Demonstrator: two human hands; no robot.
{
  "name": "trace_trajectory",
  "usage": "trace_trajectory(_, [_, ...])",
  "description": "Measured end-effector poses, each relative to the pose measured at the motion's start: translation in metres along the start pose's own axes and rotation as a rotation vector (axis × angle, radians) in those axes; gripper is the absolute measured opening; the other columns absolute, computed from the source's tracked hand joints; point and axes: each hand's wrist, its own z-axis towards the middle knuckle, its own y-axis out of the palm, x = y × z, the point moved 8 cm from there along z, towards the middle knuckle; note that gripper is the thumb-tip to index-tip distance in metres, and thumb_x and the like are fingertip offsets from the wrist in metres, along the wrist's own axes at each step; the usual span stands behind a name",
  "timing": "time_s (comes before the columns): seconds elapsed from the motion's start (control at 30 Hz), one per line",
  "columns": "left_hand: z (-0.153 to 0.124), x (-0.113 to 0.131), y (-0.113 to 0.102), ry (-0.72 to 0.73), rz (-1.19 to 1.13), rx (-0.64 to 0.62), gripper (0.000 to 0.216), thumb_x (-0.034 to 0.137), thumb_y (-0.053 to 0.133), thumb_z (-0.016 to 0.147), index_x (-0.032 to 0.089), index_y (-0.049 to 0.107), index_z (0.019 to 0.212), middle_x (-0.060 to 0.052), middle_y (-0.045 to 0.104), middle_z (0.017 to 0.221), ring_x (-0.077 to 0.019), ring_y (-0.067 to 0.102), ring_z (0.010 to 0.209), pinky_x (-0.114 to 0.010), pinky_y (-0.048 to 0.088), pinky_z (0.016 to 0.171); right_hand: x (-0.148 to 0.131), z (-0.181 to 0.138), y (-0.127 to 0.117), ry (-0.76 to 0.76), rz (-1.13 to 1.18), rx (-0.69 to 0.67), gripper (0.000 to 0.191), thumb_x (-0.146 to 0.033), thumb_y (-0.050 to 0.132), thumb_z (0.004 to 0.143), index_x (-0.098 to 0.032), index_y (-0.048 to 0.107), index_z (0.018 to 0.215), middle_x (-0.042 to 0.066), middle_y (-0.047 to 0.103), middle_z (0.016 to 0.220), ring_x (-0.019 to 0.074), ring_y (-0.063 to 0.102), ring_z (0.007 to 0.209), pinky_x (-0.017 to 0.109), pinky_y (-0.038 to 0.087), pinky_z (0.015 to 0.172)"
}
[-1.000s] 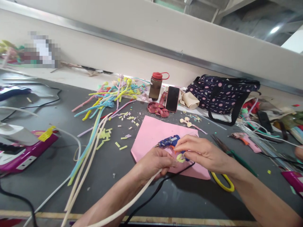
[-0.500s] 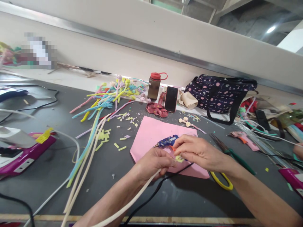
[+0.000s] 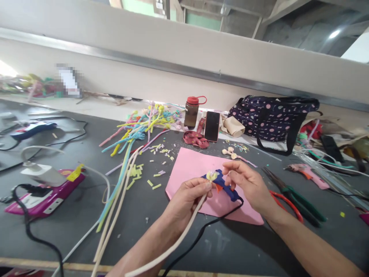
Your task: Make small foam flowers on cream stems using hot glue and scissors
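My left hand is closed in a pinch on a cream flower stem, just below its small yellow and pale purple flower head. The stem's long free end curves down over my forearm. To the right, my right hand is raised with its fingers loosely bent and apart, and nothing shows between them. Behind and between my hands lies a blue glue gun with an orange trigger, partly hidden by the flower. It rests on a pink sheet, and its black cord runs toward the front edge.
Green-handled pliers and red-handled scissors lie right, near a pink glue gun. Cut yellow-green pieces, long stems and a magenta power strip are left. A bottle, phone and bag stand behind.
My right hand has come away from the flower and moved right, its fingers parting. The flower head, hidden between both hands before, now stands up in my left hand. The camera view has shifted.
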Motion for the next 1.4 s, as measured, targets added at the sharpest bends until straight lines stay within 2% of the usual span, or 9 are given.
trace_trajectory(0.1, [-0.002,0.006,-0.008,0.085,-0.043,0.1,0.023,0.031,0.076,0.061,0.013,0.069,0.073,0.004,0.051,0.052,-0.0006,0.031,0.039,-0.017,0.015,0.038,0.008,-0.003,0.019,0.066,0.108,-0.034,0.015,-0.033,0.054,0.086,-0.018,0.057,0.085,-0.002,0.055,0.064,0.0096,0.049,0.055,0.021,0.039,0.051])
trace_trajectory(0.17, [-0.003,0.011,-0.012,0.16,-0.055,0.134,0.021,0.029,0.076,0.061,0.014,0.07,0.073,0.002,0.056,0.059,-0.0025,0.039,0.046,-0.017,0.026,0.043,0.004,-0.004,0.035,0.069,0.152,-0.1,0.017,-0.032,0.054,0.086,-0.017,0.057,0.079,-0.002,0.054,0.062,0.0094,0.048,0.056,0.021,0.039,0.052])
trace_trajectory(0.27, [-0.005,0.018,-0.015,0.263,-0.066,0.15,0.018,0.029,0.076,0.062,0.016,0.071,0.074,0.0,0.062,0.07,-0.0072,0.049,0.059,-0.02,0.037,0.057,-0.006,-0.001,0.054,0.055,0.219,-0.165,0.016,-0.031,0.056,0.084,-0.017,0.06,0.088,-0.001,0.056,0.07,0.01,0.051,0.061,0.021,0.041,0.054])
trace_trajectory(0.4, [-0.007,0.024,-0.017,0.322,-0.023,0.144,0.017,0.029,0.073,0.066,0.016,0.071,0.075,0.0,0.06,0.067,-0.0099,0.05,0.06,-0.023,0.039,0.061,-0.013,0.003,0.067,0.052,0.252,-0.201,0.019,-0.033,0.058,0.082,-0.016,0.061,0.091,-0.001,0.057,0.071,0.0096,0.051,0.058,0.021,0.04,0.051])
trace_trajectory(0.57, [-0.007,0.025,-0.016,0.361,0.002,0.131,0.014,0.028,0.07,0.069,0.015,0.069,0.074,0.002,0.056,0.063,-0.0083,0.048,0.056,-0.023,0.039,0.06,-0.011,0.003,0.074,0.078,0.238,-0.233,0.017,-0.032,0.058,0.082,-0.016,0.061,0.087,-0.002,0.057,0.069,0.0077,0.048,0.052,0.02,0.034,0.046])
trace_trajectory(0.7, [-0.007,0.024,-0.016,0.355,-0.012,0.133,0.012,0.026,0.07,0.069,0.015,0.065,0.073,0.002,0.055,0.063,-0.0081,0.049,0.055,-0.022,0.039,0.057,-0.009,0.001,0.079,0.09,0.233,-0.26,0.02,-0.033,0.059,0.081,-0.015,0.057,0.073,-0.004,0.051,0.06,0.0077,0.047,0.051,0.02,0.034,0.047])
trace_trajectory(0.93, [-0.011,0.033,0.0,0.33,-0.024,-0.006,0.036,0.021,0.073,0.065,0.016,0.064,0.099,-0.004,0.062,0.087,-0.0117,0.056,0.066,-0.024,0.043,0.062,-0.001,-0.002,0.077,0.15,0.32,-0.287,0.027,-0.041,0.058,0.081,-0.016,0.054,0.071,-0.004,0.051,0.061,0.0073,0.043,0.048,0.021,0.034,0.047])
trace_trajectory(1.1, [-0.013,0.04,-0.008,0.396,-0.086,0.095,0.048,0.017,0.073,0.063,0.018,0.061,0.109,-0.005,0.064,0.094,-0.0124,0.058,0.074,-0.022,0.044,0.064,0.003,-0.006,0.078,0.171,0.302,-0.334,0.025,-0.038,0.057,0.082,-0.016,0.053,0.071,-0.004,0.049,0.059,0.0071,0.043,0.047,0.021,0.032,0.046])
trace_trajectory(1.4, [-0.012,0.041,-0.015,0.386,-0.014,0.14,0.051,0.018,0.075,0.06,0.017,0.06,0.108,-0.004,0.066,0.086,-0.0113,0.059,0.066,-0.02,0.042,0.056,0.007,-0.006,0.079,0.17,0.232,-0.334,0.024,-0.038,0.058,0.081,-0.017,0.053,0.069,-0.005,0.049,0.054,0.0076,0.044,0.044,0.02,0.032,0.044])
